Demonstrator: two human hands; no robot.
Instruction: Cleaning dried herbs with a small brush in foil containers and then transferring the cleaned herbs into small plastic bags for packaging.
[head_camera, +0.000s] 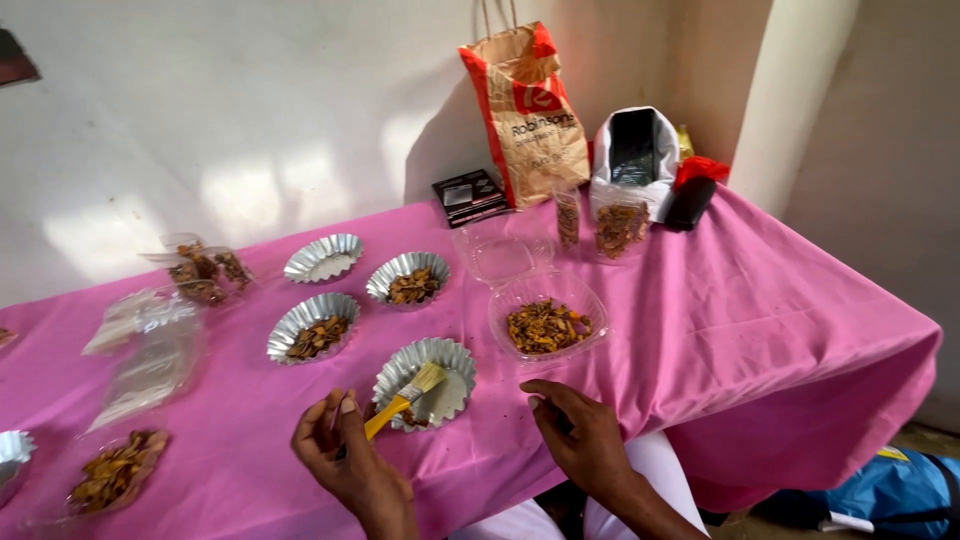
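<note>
My left hand (350, 455) grips the yellow handle of a small brush (405, 392), its pale bristles resting inside the nearest fluted foil cup (426, 369). My right hand (580, 430) rests on the pink tablecloth (760, 310) just right of that cup, fingers loosely curled, holding nothing. A clear plastic bowl (546, 318) with yellow-brown dried pieces stands just beyond my right hand.
Three more foil cups (312, 325) sit further back, two with brown pieces. Clear bags (150, 345) and a container of pieces (115, 468) lie at left. A paper shopping bag (527, 112), small jars, a black box and a white pouch stand by the wall.
</note>
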